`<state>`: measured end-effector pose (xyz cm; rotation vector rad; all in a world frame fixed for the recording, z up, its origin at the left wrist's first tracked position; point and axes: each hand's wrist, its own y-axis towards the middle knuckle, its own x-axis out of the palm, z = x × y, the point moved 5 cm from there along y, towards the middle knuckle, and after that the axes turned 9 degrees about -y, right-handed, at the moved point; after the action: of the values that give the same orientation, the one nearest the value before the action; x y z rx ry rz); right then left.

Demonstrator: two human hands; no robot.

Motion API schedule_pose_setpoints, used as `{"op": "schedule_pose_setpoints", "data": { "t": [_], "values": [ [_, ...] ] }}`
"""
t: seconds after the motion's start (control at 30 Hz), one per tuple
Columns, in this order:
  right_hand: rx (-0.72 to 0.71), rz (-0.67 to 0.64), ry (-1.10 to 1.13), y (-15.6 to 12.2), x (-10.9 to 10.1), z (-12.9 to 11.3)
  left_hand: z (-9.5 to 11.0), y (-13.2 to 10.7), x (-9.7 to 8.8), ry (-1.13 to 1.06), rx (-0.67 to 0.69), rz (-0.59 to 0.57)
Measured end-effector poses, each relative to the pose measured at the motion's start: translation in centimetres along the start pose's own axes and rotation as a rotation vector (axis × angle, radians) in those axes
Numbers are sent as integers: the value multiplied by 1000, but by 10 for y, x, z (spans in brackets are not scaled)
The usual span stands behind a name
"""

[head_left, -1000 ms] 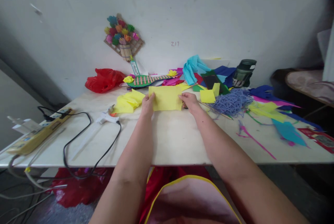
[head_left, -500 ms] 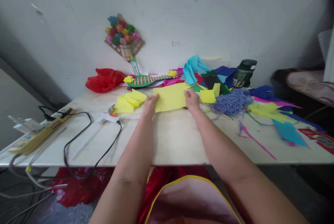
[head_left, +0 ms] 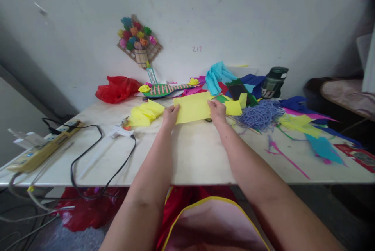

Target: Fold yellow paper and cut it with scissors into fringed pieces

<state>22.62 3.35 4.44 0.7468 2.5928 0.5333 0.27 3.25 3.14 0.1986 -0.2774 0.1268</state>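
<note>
A rectangular sheet of yellow paper (head_left: 193, 108) is stretched out between my two hands, above the table. My left hand (head_left: 170, 117) pinches its left edge, and my right hand (head_left: 217, 111) grips the right edge. Crumpled yellow paper (head_left: 145, 113) lies just left of my left hand. Close to my right hand are a smaller yellow piece (head_left: 233, 107) and a tangled heap of purple-blue string (head_left: 260, 115). Behind the sheet rests a green lute-shaped craft piece (head_left: 164, 90) with pink strips and yellow paper flowers.
On the left of the white table (head_left: 199, 157) lie a white glue gun (head_left: 118, 132) with a black cord and a power strip (head_left: 43, 147). A red plastic bag (head_left: 117, 89), light-blue paper (head_left: 218, 77) and a dark green bottle (head_left: 274, 82) stand along the wall.
Both hands have shifted very slightly to the right with the yellow sheet still held between them. Nothing else on the table has visibly moved.
</note>
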Motion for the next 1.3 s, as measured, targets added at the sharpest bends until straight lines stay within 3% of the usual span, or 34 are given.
{"op": "schedule_pose_setpoints", "data": {
  "t": [0.17, 0.33, 0.4, 0.53, 0.6, 0.73, 0.87, 0.93, 1.03, 1.13, 1.23, 1.3],
  "values": [
    [-6, 68, -27, 0, -5, -5, 7, 2, -11, 388, 152, 138],
    [-45, 201, -144, -1, -15, -10, 29, -8, -11, 510, 361, 338],
    [-86, 234, -218, -5, -17, -16, 35, -16, 1, 534, 434, 288],
    [-185, 220, -327, -17, -13, -33, 39, -30, 32, 678, 503, 70],
    [-218, 211, -367, -21, -11, -39, 44, -36, 35, 738, 552, 135],
    [-221, 194, -412, -23, -11, -42, 52, -36, 21, 770, 458, 370],
    [-211, 189, -450, -21, -12, -41, 56, -38, 17, 829, 401, 434],
    [-206, 191, -480, -21, -13, -41, 54, -40, 25, 826, 432, 364],
    [-238, 187, -542, -23, -12, -43, 43, -41, 44, 689, 425, 96],
    [-362, 160, -617, -28, -7, -49, 23, -40, 61, 388, 231, -176],
    [-564, 74, -689, -39, 2, -60, 9, -42, 74, 6, 3, -321],
    [-688, -10, -735, -48, 9, -66, 7, -44, 81, -213, -76, -372]
  ]
}}
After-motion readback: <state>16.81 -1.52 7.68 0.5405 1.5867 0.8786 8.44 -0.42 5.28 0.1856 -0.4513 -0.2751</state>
